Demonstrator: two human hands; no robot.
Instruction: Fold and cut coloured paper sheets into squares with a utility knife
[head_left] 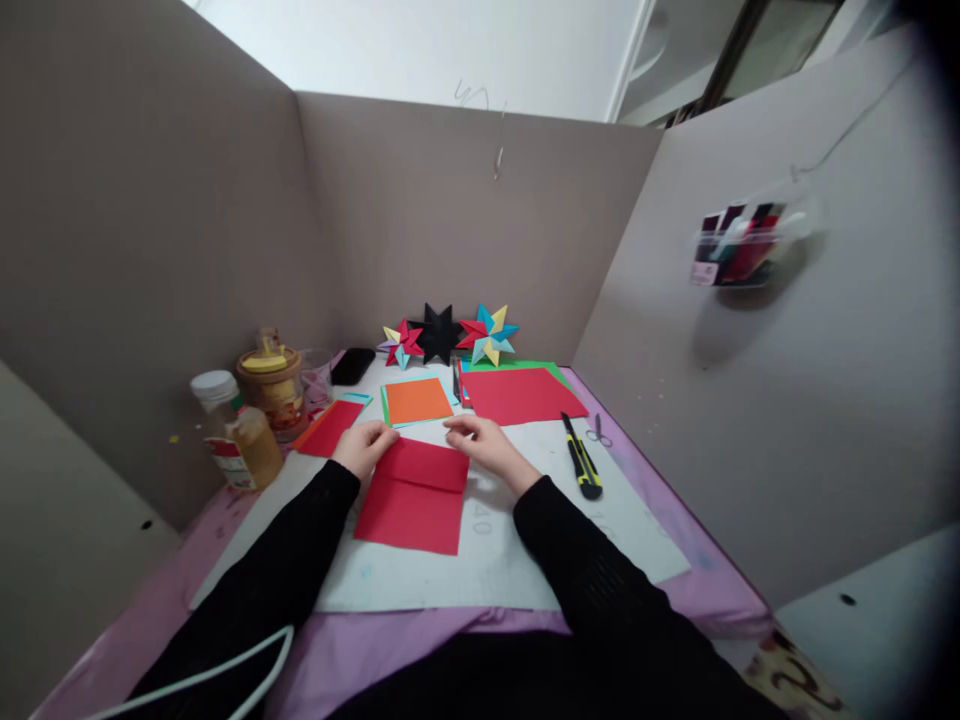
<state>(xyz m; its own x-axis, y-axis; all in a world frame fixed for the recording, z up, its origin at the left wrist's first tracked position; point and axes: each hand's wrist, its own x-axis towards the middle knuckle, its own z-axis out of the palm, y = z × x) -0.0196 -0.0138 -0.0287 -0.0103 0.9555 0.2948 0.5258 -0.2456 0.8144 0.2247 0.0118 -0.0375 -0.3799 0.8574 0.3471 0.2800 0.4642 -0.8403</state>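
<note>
A red paper sheet (414,497) lies on a white mat (495,560), its far edge folded over toward me. My left hand (365,446) pinches the fold's left corner with curled fingers. My right hand (486,443) presses down on the fold's right corner, fingers bent. Both arms wear black sleeves.
Beyond the hands lie an orange square (417,400), a large red sheet (521,395) and a smaller red sheet (330,427). Folded paper stars (450,335) stand at the back wall. A yellow-black utility knife (581,458) lies right; jars and bottles (255,415) stand left. Cardboard walls enclose the desk.
</note>
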